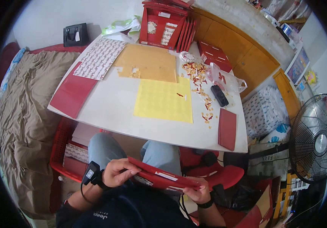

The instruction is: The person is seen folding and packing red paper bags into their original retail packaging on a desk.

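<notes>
A red flat cardboard piece with a white label and pale patterned parts is held over my lap, tilted, below the table's near edge. My left hand grips its left end, thumb on top. At the right end, my right hand pinches the edge between thumb and fingers. The underside of the piece is hidden. Beyond it on the white table lies a yellow sheet with a small red strip and a white strip on it. A dark red folded card sits at the right corner.
Small red and tan pieces are scattered beside a black case and a clear plastic bag. Red boxes stand at the back. Patterned sheets lie left. A black fan stands right; a red basket is under the table.
</notes>
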Motion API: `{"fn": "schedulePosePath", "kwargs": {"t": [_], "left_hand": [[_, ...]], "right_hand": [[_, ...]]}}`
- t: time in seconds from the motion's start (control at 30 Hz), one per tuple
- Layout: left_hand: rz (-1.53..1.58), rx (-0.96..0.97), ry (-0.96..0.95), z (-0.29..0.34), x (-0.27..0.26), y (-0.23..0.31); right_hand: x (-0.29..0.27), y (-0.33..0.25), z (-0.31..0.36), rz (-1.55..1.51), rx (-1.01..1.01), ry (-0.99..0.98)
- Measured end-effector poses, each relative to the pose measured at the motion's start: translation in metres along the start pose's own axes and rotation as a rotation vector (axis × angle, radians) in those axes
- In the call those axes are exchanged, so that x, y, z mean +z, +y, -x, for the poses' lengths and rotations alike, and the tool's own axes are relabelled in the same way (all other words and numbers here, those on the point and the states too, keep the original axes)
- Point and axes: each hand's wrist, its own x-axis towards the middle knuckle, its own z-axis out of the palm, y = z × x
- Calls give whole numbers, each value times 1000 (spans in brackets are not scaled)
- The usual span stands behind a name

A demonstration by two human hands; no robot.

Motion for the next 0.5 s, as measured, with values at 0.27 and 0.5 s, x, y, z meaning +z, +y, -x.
{"fn": "schedulePosePath", "kwargs": {"t": [0.27,0.5], "left_hand": [[78,-141,303,-76,-16,26],[-821,115,193,-86,-36,24]], "right_hand": [[-1,-49,-115,-41,-117,304],[-39,-20,-241,253,-165,325]]}}
